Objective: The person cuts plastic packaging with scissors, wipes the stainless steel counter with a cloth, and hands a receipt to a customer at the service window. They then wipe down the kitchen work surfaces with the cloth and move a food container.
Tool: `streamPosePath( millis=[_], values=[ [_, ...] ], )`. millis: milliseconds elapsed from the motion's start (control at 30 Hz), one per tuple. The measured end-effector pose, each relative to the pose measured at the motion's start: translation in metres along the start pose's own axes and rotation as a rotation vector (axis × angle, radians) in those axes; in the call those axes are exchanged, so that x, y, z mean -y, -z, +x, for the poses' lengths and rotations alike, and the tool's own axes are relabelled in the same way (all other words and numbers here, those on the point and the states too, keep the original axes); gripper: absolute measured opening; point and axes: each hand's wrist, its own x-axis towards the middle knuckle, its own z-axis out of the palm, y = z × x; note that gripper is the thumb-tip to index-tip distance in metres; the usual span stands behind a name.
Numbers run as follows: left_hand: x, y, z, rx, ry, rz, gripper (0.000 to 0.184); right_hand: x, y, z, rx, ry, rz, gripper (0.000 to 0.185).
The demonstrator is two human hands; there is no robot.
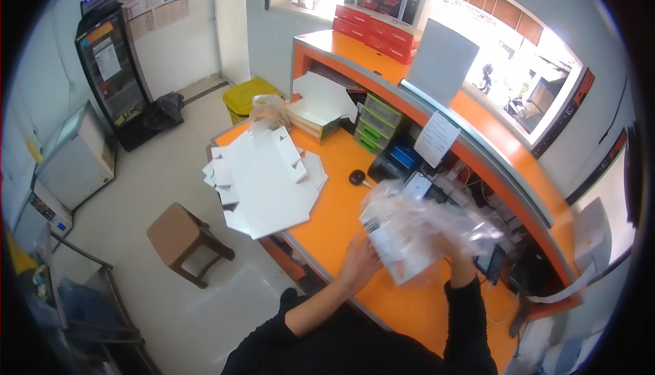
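A clear plastic bag point(437, 221), smeared by motion, is between my hands over the orange counter. Inside or beneath it shows a white packet point(401, 256) with some dark print; its kind I cannot make out. My left hand point(359, 264) is closed at the packet's left edge, gripping the bag there, its fingers partly blurred. On the other side, my right hand point(450, 245) is closed on the bag, and the crumpled plastic hides most of its fingers. Flat white cardboard sheets with folded flaps point(269, 184) lie stacked on the counter to the left.
The orange counter point(389, 303) runs under my hands. Green drawers point(376, 123), a small round black object point(356, 177) and a phone point(417, 185) are behind the bag. Red boxes point(375, 32) sit on the upper shelf. A brown stool point(179, 235) stands on the floor at left.
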Motion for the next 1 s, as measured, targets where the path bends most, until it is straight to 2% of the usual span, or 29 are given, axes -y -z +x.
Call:
streamPosePath(
  millis=[133, 233, 300, 333, 367, 400, 433, 467, 533, 567, 600, 633, 700, 800, 867, 1000],
  values=[
    [-0.041, 0.065, 0.001, -0.183, 0.142, -0.056, 0.076, -0.039, -0.058, 0.057, -0.054, -0.157, -0.051, 0.033],
    [-0.094, 0.112, 0.011, -0.437, 0.063, 0.193, 0.074, -0.039, -0.087, 0.122, -0.117, -0.25, -0.144, 0.032],
    [-0.144, 0.14, 0.034, -0.447, -0.025, 0.388, 0.07, -0.027, -0.101, 0.163, -0.156, -0.214, -0.166, 0.031],
    [-0.173, 0.144, 0.048, -0.454, -0.077, 0.482, 0.069, -0.016, -0.108, 0.178, -0.149, -0.042, -0.04, 0.028],
    [-0.203, 0.146, 0.068, -0.47, -0.081, 0.712, 0.068, -0.016, -0.112, 0.194, -0.179, 0.013, -0.055, 0.03],
    [-0.222, 0.154, 0.092, -0.437, -0.172, 0.821, 0.068, -0.021, -0.117, 0.209, -0.208, 0.068, -0.068, 0.032],
    [-0.236, 0.176, 0.124, -0.397, -0.274, 1.18, 0.068, -0.026, -0.124, 0.222, -0.239, 0.122, -0.079, 0.035],
    [-0.247, 0.197, 0.157, -0.338, -0.38, 1.537, 0.067, -0.029, -0.129, 0.229, -0.29, 0.059, -0.023, 0.034],
    [-0.261, 0.207, 0.211, -0.327, -0.583, 1.938, 0.069, -0.034, -0.134, 0.241, -0.408, -0.063, 0.085, 0.034],
    [-0.262, 0.21, 0.235, -0.309, -0.699, 2.13, 0.07, -0.035, -0.134, 0.249, -0.455, -0.198, 0.094, 0.034],
    [-0.26, 0.22, 0.258, -0.353, -0.884, 2.212, 0.059, -0.034, -0.136, 0.257, -0.503, -0.333, 0.105, 0.034],
    [-0.265, 0.218, 0.273, -0.335, -0.782, 2.295, 0.051, -0.035, -0.135, 0.264, -0.551, -0.468, 0.118, 0.034],
    [-0.279, 0.223, 0.29, -0.288, -0.55, 2.46, 0.036, -0.063, -0.139, 0.278, -0.61, -0.111, 0.002, 0.036],
    [-0.303, 0.235, 0.294, -0.319, -0.7, 2.481, 0.018, -0.056, -0.144, 0.303, -0.511, -0.059, -0.099, 0.036],
    [-0.316, 0.245, 0.301, -0.318, -0.714, 2.453, 0.014, -0.063, -0.137, 0.332, -0.412, -0.011, -0.11, 0.035],
    [-0.325, 0.263, 0.313, -0.295, -0.722, 2.45, 0.008, -0.02, -0.12, 0.355, -0.185, -0.09, -0.19, 0.039]
  ],
)
